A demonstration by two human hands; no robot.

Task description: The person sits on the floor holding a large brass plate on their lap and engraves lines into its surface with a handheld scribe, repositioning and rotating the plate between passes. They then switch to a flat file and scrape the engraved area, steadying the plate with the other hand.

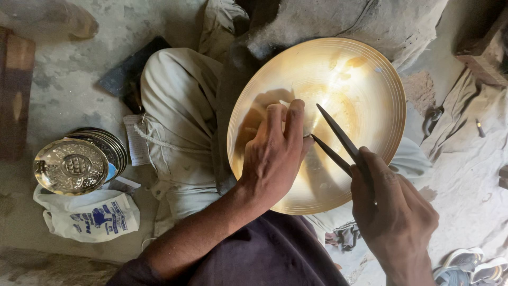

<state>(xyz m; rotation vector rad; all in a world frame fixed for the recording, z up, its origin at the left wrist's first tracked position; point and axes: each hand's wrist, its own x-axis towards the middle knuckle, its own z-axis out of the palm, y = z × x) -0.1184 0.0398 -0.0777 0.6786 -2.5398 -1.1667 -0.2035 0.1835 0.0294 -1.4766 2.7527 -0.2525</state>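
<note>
A large round brass plate [349, 79] rests tilted on my lap, its shiny face toward me with fine rings near the rim. My left hand [275, 153] lies flat on the plate's middle, fingers pressing its surface. My right hand [394, 217] grips a dark metal divider [338, 140] with two pointed legs. The legs are spread, and their tips touch the plate near my left fingertips.
A stack of embossed metal plates [74, 164] sits on a white printed cloth bag [92, 217] at the left. Sandals [471, 265] lie at the bottom right. A wooden block [16, 90] stands at the far left, grey cloth [471, 159] at the right.
</note>
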